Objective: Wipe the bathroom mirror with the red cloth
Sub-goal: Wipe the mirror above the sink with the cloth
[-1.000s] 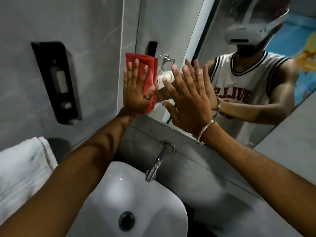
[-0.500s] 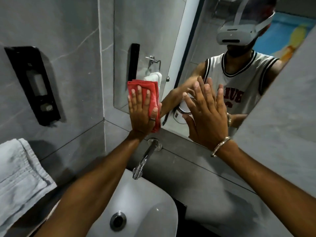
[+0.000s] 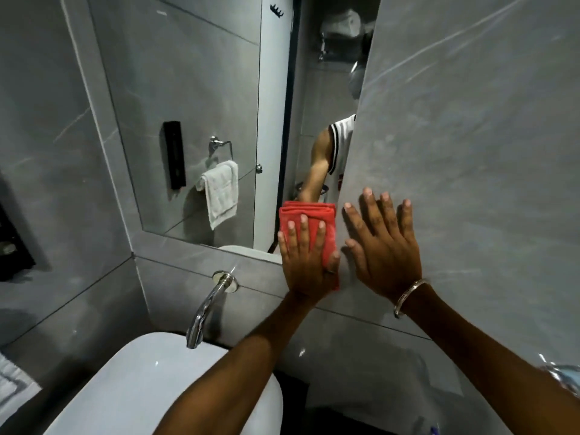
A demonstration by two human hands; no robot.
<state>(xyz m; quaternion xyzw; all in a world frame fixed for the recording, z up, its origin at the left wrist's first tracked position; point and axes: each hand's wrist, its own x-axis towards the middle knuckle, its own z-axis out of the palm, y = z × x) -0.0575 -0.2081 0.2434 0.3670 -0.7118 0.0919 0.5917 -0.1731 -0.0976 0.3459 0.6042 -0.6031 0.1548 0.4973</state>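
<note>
The bathroom mirror point(image 3: 194, 120) is set in the grey tiled wall above the basin. A folded red cloth point(image 3: 309, 211) lies flat against the mirror's lower right corner and overlaps the tile below it. My left hand point(image 3: 306, 262) presses on the cloth with fingers spread and the thumb around its right edge. My right hand point(image 3: 383, 246), with a metal bangle on the wrist, lies flat with fingers apart on the grey wall just right of the mirror and holds nothing. The mirror reflects a hanging white towel, a door and part of my arm.
A chrome spout point(image 3: 204, 312) sticks out of the wall under the mirror, above a white basin point(image 3: 141, 387). A black dispenser point(image 3: 12, 246) hangs on the left wall. A white towel point(image 3: 12, 384) shows at the lower left edge.
My left hand slid the red cloth rightwards and down to the mirror's lower right corner. My right hand moved off the glass onto the wall at the right. The view swung left.
</note>
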